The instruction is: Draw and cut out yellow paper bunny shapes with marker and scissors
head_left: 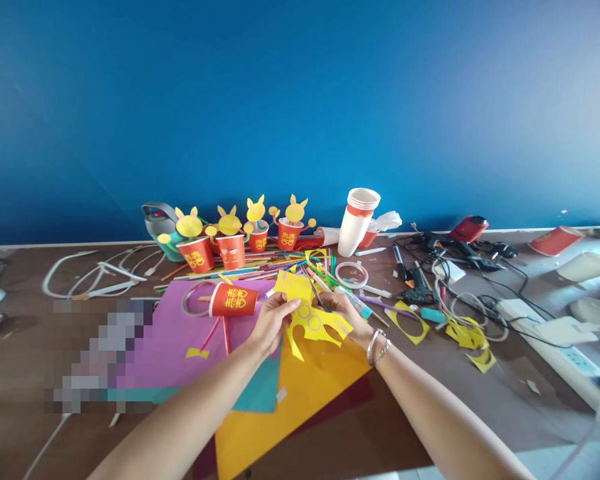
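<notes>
My left hand [274,323] pinches the left edge of a yellow paper sheet [300,288] with cut-outs and drawn circles. Closed around what look like scissors [322,303], my right hand [347,317] is at the sheet's right side, with its fingers partly hidden behind the paper. Beneath both hands lie orange [310,393], teal and purple [175,333] sheets. A red paper cup [234,300] rests on its side left of my left hand, near two red sticks [226,335].
Four red cups with yellow paper figures [233,253] stand near the blue wall. Right of them is a stack of white cups [359,220]. Glue guns [419,287], cables, yellow scraps [407,323] and a power strip [555,353] lie to the right.
</notes>
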Available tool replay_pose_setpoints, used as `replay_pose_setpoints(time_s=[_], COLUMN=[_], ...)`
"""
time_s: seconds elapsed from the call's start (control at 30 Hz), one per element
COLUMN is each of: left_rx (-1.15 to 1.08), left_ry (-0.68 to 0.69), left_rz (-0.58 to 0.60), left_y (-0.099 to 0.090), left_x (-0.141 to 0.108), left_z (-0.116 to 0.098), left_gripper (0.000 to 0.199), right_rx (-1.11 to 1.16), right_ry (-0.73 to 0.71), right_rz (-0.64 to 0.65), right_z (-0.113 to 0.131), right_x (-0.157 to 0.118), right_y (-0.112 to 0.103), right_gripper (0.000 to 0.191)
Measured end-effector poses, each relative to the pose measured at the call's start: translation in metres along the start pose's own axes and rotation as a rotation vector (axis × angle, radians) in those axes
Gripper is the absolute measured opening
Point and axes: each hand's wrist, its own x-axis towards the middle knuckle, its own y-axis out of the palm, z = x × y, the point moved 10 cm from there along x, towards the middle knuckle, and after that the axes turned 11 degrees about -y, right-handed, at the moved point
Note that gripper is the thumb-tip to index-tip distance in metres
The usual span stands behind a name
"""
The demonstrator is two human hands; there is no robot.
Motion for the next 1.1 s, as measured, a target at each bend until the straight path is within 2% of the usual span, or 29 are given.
replay_pose_setpoints(time_s=[0.23, 0.57, 1.1], left_rx=[0.009, 0.027, 0.1], left_ry=[-0.014, -0.013, -0.014], left_rz=[-0.003, -0.011, -0.036], left_y=[-0.003, -0.006, -0.008], left_x=[0.003, 0.005, 0.005], left_z=[0.0, 0.002, -0.003], left_gripper=[0.034, 0.032, 0.033], right_rx=[-0.034, -0.101, -0.314], right_ry=[0.027, 0.013, -0.006], right_rz=[-0.011, -0.014, 0.087], right_z=[-0.012, -0.007, -0.005], right_x=[0.0, 0.001, 0.0], right_y=[-0.007, -0.01, -0.016], right_gripper=[0.027, 0.022, 0.019])
